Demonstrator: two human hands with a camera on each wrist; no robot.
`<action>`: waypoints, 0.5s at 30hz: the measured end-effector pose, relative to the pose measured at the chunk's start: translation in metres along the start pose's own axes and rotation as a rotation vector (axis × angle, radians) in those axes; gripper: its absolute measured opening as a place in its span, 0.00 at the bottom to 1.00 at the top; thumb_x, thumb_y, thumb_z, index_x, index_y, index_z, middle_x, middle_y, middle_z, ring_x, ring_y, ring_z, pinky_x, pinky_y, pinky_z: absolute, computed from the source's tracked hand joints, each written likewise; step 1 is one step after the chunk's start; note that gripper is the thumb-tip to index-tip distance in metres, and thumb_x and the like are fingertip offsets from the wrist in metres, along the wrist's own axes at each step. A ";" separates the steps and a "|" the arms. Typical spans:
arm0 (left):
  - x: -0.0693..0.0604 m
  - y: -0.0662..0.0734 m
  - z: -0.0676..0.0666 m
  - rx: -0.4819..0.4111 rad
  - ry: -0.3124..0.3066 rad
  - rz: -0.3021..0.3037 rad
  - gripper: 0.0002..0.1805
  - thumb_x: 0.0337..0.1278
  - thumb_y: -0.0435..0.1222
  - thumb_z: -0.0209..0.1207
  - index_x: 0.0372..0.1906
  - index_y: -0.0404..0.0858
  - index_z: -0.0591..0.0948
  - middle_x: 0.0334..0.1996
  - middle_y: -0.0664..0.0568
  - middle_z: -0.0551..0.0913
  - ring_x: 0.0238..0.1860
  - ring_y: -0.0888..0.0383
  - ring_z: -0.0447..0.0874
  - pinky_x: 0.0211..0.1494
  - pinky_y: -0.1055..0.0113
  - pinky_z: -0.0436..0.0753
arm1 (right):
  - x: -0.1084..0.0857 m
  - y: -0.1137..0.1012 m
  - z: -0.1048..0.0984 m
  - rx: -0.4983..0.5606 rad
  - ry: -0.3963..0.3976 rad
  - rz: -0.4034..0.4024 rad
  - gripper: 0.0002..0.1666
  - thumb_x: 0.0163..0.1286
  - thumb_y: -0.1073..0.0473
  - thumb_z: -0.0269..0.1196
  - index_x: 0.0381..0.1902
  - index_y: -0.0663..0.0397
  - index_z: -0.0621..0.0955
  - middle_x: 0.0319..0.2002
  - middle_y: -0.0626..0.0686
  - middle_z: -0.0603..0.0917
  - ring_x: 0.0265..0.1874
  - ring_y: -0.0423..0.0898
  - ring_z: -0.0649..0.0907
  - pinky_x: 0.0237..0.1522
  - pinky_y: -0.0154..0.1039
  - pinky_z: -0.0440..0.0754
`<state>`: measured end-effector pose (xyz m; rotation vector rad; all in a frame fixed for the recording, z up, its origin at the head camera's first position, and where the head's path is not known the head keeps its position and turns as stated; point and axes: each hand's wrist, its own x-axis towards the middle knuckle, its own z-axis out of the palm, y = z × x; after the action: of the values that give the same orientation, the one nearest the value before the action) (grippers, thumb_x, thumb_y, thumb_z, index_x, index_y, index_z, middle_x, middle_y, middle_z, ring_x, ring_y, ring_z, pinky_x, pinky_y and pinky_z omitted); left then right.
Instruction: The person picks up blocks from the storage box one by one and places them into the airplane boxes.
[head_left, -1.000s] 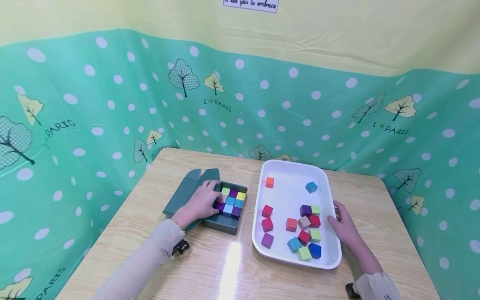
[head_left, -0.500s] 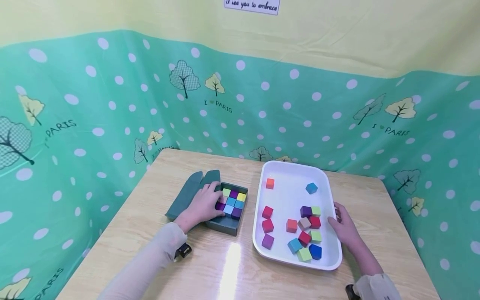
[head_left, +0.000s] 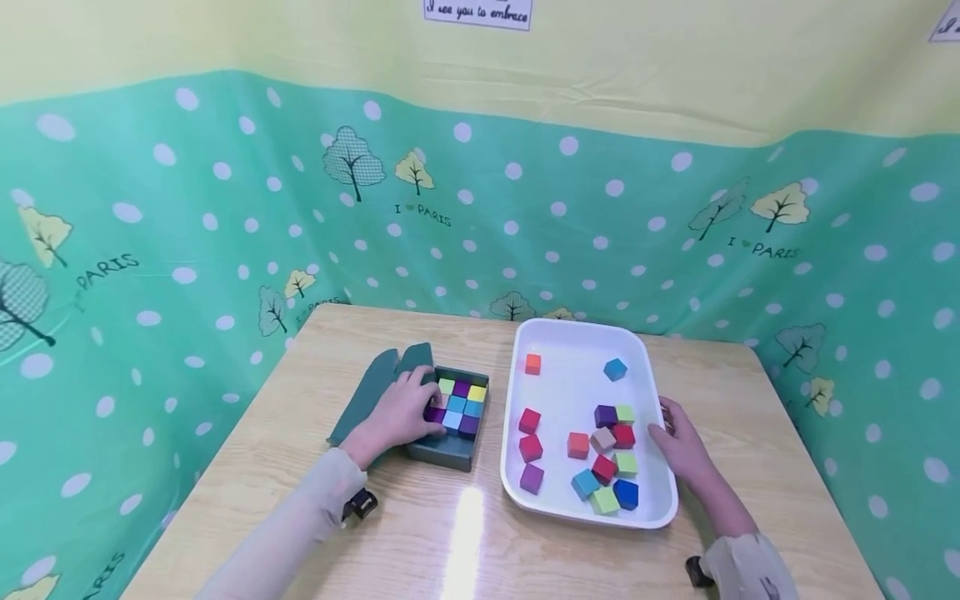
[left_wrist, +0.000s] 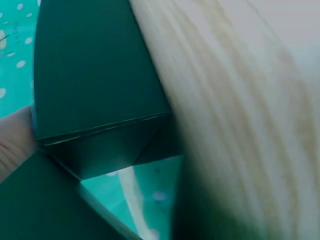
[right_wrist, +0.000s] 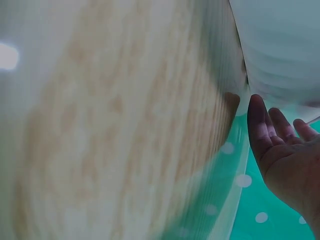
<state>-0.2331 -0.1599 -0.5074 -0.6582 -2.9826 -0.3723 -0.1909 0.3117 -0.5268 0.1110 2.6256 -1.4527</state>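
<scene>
In the head view my left hand point(head_left: 400, 410) reaches over a dark green box point(head_left: 442, 454) packed with small coloured cubes. Its thumb and fingers close about a purple cube point(head_left: 433, 414) in the left column. Beside that lie a light blue cube point(head_left: 453, 420), a yellow cube point(head_left: 477, 392) and several others. My right hand point(head_left: 682, 443) grips the right edge of a white tray point(head_left: 577, 340), thumb at the rim. In the right wrist view the fingers of that hand point(right_wrist: 285, 150) lie against the tray's underside. The left wrist view shows the box flaps point(left_wrist: 100, 70), not the cubes.
Several loose cubes lie in the tray, among them an orange cube point(head_left: 532, 364), a teal cube point(head_left: 615, 369) and a dark blue cube point(head_left: 626, 494). The box's lid point(head_left: 367, 400) is folded back to the left. A patterned curtain point(head_left: 450, 250) hangs behind the wooden table point(head_left: 405, 542).
The head view has shifted slightly. Both hands keep nearly the same place, the left at the purple cube and the right at the tray's edge. The cubes look unmoved.
</scene>
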 end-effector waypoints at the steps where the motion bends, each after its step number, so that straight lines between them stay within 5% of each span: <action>1: 0.001 0.000 -0.002 0.000 0.001 0.007 0.23 0.38 0.55 0.75 0.36 0.47 0.81 0.65 0.39 0.66 0.58 0.39 0.68 0.54 0.45 0.74 | 0.000 0.000 0.000 0.002 0.002 -0.006 0.39 0.77 0.55 0.48 0.76 0.61 0.46 0.72 0.70 0.52 0.68 0.70 0.58 0.61 0.61 0.64; 7: 0.020 0.021 -0.035 -0.082 -0.048 0.047 0.15 0.54 0.47 0.68 0.42 0.42 0.84 0.53 0.46 0.78 0.49 0.48 0.77 0.50 0.53 0.77 | 0.001 -0.001 -0.001 0.000 0.003 -0.022 0.37 0.77 0.58 0.48 0.75 0.63 0.47 0.71 0.71 0.54 0.67 0.71 0.59 0.62 0.61 0.64; 12: 0.054 0.057 -0.074 -0.278 -0.116 0.070 0.14 0.61 0.46 0.63 0.45 0.42 0.83 0.44 0.54 0.83 0.43 0.57 0.80 0.47 0.59 0.79 | 0.002 -0.001 -0.002 0.011 0.009 -0.014 0.37 0.77 0.58 0.48 0.76 0.62 0.47 0.71 0.70 0.54 0.67 0.70 0.59 0.62 0.61 0.63; 15: 0.077 0.079 -0.082 -0.375 -0.099 0.112 0.12 0.63 0.45 0.62 0.45 0.43 0.83 0.42 0.57 0.83 0.44 0.59 0.80 0.47 0.61 0.80 | 0.001 0.000 0.000 0.021 0.009 -0.005 0.37 0.77 0.59 0.48 0.75 0.61 0.48 0.71 0.70 0.55 0.67 0.69 0.61 0.62 0.60 0.65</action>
<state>-0.2686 -0.0792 -0.4022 -0.8927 -2.9726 -0.9290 -0.1918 0.3116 -0.5275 0.1135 2.6194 -1.4852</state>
